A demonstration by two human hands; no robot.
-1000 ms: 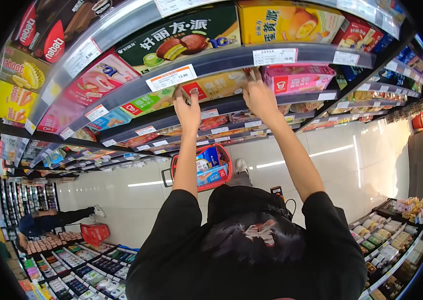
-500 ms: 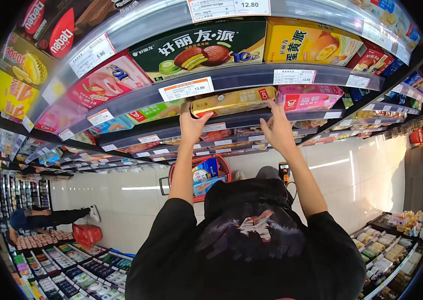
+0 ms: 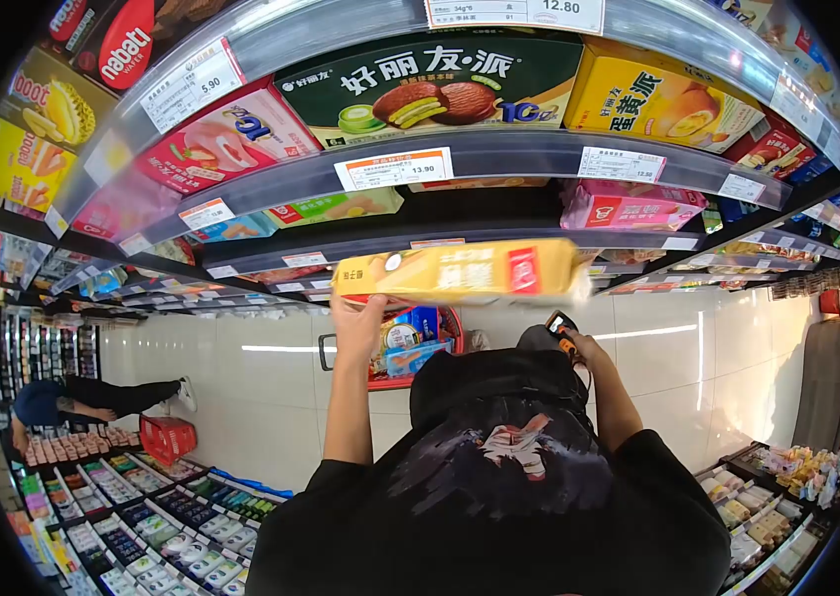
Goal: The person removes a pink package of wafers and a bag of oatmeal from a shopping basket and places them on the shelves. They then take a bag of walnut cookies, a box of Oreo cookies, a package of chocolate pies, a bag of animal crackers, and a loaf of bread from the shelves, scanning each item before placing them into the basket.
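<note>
Left hand (image 3: 358, 320) is nearer, pinching the left end of the yellow biscuit pack (image 3: 460, 272), which runs lengthwise left-right just off the shelf (image 3: 638, 240); right hand (image 3: 593, 356) is curled round a handheld device (image 3: 563, 334), lol.

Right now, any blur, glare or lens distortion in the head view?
Head view: strong fisheye, shelf rails bowed, corners black; motion blur on the yellow pack, worst at its right end; glare streaks on the floor, a bright patch toward the right; the green box reads sharply; small print on most price tags too fine to read.
</note>
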